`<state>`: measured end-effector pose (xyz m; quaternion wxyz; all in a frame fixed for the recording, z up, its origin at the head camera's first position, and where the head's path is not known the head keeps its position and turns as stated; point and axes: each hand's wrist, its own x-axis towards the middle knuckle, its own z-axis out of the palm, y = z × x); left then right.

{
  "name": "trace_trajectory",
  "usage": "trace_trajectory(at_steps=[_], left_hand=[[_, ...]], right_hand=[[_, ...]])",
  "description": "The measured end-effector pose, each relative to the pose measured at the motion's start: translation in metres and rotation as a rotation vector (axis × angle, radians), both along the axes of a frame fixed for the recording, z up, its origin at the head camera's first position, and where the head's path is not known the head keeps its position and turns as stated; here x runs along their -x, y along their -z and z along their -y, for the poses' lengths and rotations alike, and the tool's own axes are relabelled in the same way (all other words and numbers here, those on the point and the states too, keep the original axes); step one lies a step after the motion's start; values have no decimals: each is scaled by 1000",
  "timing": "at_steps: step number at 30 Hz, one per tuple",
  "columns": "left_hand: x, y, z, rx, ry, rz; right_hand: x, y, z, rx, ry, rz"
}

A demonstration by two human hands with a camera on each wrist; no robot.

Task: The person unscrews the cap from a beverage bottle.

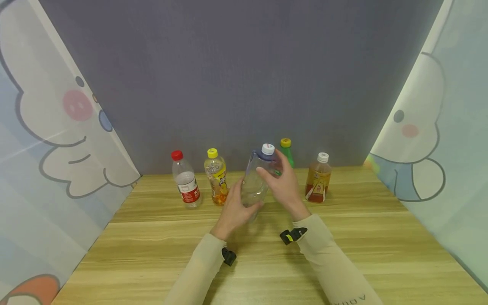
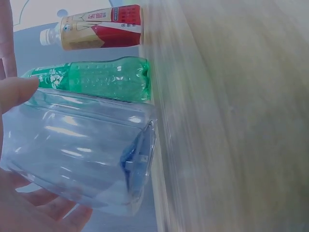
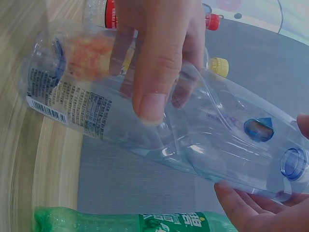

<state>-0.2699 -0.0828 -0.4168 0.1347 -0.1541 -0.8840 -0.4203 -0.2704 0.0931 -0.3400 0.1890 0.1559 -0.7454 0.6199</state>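
A large clear plastic bottle with a white cap leans slightly between both hands, its base close over the table. My left hand grips its lower middle, thumb on one side and fingers on the other. Higher up, near the cap, my right hand holds the shoulder. A barcode and printed text show through the bottle in the right wrist view. Behind it stands a green bottle with a yellow cap, partly hidden in the head view.
To the left are a red-capped bottle and a yellow-capped bottle with a yellow label. On the right stands a white-capped tea-coloured bottle. A grey panel rises behind the wooden table, with cartoon-printed curtains at the sides.
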Motion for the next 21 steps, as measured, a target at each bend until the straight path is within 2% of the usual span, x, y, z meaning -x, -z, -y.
trace_trajectory(at_steps=[8,16,21], left_hand=[[-2,-2,0,-21,21,16],[0,-3,2,-78,88,-18],[1,-9,8,-121,132,-54]], right_hand=[[-9,-4,-6,35,-23,-12],[-14,-2,-10,84,-49,-8],[-17,-3,-10,98,-62,-21]])
